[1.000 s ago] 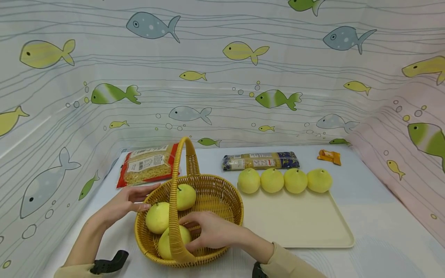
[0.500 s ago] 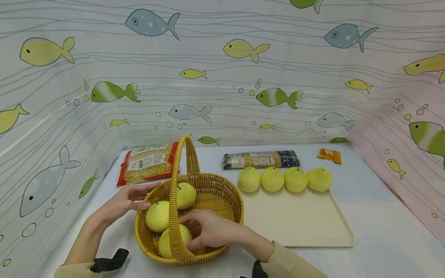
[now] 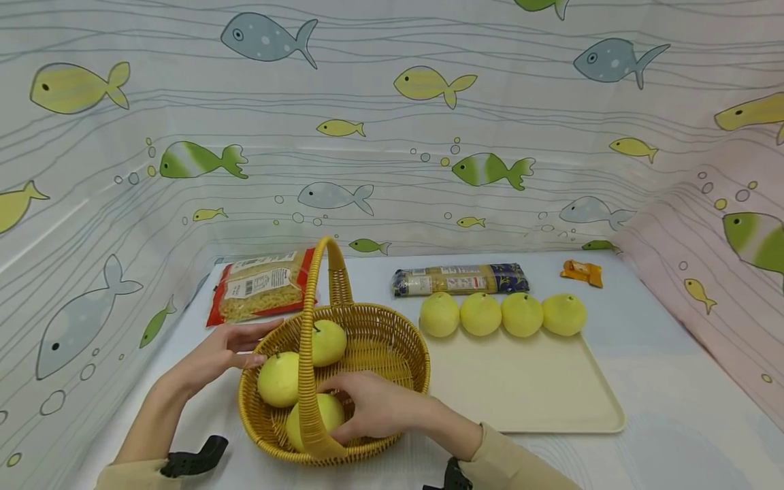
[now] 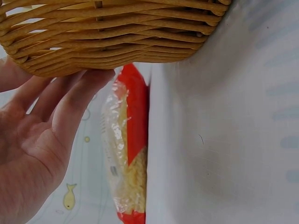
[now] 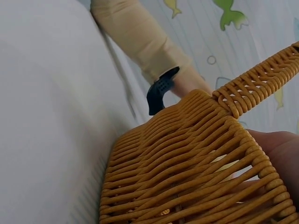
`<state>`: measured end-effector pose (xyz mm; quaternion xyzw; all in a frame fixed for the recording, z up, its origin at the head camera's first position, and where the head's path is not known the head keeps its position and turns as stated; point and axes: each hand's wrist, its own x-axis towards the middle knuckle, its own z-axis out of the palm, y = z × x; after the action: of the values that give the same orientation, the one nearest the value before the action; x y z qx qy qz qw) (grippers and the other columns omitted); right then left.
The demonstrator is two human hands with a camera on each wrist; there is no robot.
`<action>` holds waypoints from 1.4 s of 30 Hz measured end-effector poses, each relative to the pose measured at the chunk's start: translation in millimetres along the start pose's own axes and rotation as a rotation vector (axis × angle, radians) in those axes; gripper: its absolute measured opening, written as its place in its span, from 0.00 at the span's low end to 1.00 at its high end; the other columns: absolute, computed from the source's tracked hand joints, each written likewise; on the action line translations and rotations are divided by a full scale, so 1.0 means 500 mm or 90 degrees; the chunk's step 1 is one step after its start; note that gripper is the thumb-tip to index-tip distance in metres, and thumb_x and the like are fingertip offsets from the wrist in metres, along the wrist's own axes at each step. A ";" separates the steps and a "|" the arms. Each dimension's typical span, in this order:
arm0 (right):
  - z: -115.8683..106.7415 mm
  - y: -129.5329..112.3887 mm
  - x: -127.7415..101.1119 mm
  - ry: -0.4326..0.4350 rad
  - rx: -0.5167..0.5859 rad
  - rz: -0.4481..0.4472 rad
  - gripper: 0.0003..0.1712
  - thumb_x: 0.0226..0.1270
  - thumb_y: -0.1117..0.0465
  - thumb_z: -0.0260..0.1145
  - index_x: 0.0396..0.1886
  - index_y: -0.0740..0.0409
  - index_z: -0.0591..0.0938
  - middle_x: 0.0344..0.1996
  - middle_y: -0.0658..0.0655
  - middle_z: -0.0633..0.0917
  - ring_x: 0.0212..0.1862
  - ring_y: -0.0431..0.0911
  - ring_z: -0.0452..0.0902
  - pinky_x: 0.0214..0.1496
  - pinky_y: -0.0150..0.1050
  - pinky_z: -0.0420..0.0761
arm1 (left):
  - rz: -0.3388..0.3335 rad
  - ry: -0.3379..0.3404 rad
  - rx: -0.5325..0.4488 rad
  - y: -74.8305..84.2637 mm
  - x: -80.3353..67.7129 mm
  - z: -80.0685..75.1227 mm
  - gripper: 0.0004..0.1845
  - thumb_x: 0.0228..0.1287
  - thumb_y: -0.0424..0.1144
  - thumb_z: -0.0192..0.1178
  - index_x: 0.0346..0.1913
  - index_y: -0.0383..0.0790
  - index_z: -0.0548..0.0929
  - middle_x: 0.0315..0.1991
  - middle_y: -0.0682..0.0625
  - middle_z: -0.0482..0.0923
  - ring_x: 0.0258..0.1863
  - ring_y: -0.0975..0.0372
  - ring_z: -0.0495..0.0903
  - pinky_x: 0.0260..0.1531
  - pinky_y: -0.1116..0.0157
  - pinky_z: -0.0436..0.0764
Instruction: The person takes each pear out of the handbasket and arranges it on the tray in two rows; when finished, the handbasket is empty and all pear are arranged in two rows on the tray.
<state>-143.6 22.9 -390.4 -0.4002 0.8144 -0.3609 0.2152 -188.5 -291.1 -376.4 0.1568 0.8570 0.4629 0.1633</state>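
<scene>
A wicker basket (image 3: 404, 323) with a tall arched handle (image 3: 311, 327) holds three yellow pears. My left hand (image 3: 216, 350) holds its left rim, thumb over the edge; in the left wrist view the fingers (image 4: 70, 102) lie against the woven outer wall. Inside, my right hand (image 3: 380, 405) grips the front pear (image 3: 333, 412) from the right, its fingertips partly hidden. The left pear (image 3: 278, 380) and the back pear (image 3: 329, 342) sit close by, each partly behind the handle. Basket weave (image 5: 187, 158) covers most of the right hand (image 5: 282, 151) in the right wrist view.
A cream tray (image 3: 527, 388) stands right of the basket, with a row of several pears (image 3: 480, 314) along its far edge. Behind are a red pasta bag (image 3: 260, 286), a long noodle packet (image 3: 461, 280) and a small orange packet (image 3: 582, 273). Fish-patterned sheeting encloses the table.
The front pear has shifted slightly to the right in the basket, with the right hand on it. The left hand stays at the rim. The head view has tilted slightly.
</scene>
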 end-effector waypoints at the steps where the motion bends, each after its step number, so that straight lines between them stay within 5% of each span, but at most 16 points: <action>1: 0.000 0.000 0.000 0.000 0.008 -0.004 0.33 0.59 0.59 0.74 0.66 0.52 0.77 0.53 0.41 0.82 0.48 0.27 0.74 0.48 0.25 0.76 | -0.001 0.000 0.000 0.000 0.000 0.000 0.37 0.64 0.40 0.65 0.74 0.37 0.66 0.72 0.37 0.66 0.68 0.39 0.69 0.55 0.55 0.76; 9: 0.001 -0.002 -0.004 0.026 0.000 -0.029 0.32 0.56 0.61 0.75 0.63 0.52 0.80 0.46 0.40 0.84 0.40 0.27 0.75 0.41 0.23 0.77 | -0.002 -0.001 0.001 0.003 0.000 -0.001 0.37 0.65 0.40 0.65 0.75 0.36 0.66 0.72 0.36 0.66 0.68 0.40 0.69 0.53 0.60 0.77; 15: 0.001 0.000 -0.009 0.067 0.042 -0.018 0.32 0.51 0.60 0.77 0.60 0.49 0.83 0.44 0.38 0.85 0.38 0.27 0.76 0.40 0.24 0.78 | -0.004 0.005 0.007 0.002 0.000 0.001 0.36 0.65 0.40 0.65 0.74 0.35 0.66 0.71 0.35 0.67 0.68 0.39 0.69 0.58 0.44 0.75; 20: 0.000 0.000 -0.012 0.106 0.117 0.019 0.32 0.47 0.60 0.79 0.57 0.48 0.85 0.44 0.39 0.85 0.40 0.28 0.78 0.42 0.26 0.79 | -0.007 0.007 0.004 0.002 -0.001 0.002 0.37 0.64 0.40 0.65 0.74 0.35 0.66 0.71 0.35 0.67 0.68 0.39 0.69 0.59 0.41 0.74; 31: -0.037 0.008 -0.027 0.127 0.139 0.006 0.35 0.48 0.48 0.82 0.58 0.48 0.84 0.50 0.40 0.85 0.51 0.31 0.80 0.49 0.30 0.80 | -0.008 0.009 0.010 0.005 -0.001 0.001 0.37 0.64 0.40 0.65 0.74 0.34 0.67 0.70 0.35 0.68 0.67 0.39 0.70 0.60 0.39 0.71; 42: -0.056 0.003 -0.039 0.142 0.208 0.013 0.33 0.47 0.55 0.83 0.57 0.49 0.85 0.49 0.43 0.85 0.50 0.34 0.81 0.47 0.30 0.82 | -0.009 0.008 0.004 0.002 -0.001 0.002 0.36 0.64 0.40 0.65 0.74 0.35 0.67 0.70 0.35 0.68 0.67 0.38 0.70 0.59 0.38 0.71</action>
<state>-150.8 51.0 -372.4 -0.3094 0.7676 -0.5282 0.1896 -187.6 -289.9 -376.3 0.1482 0.8605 0.4602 0.1606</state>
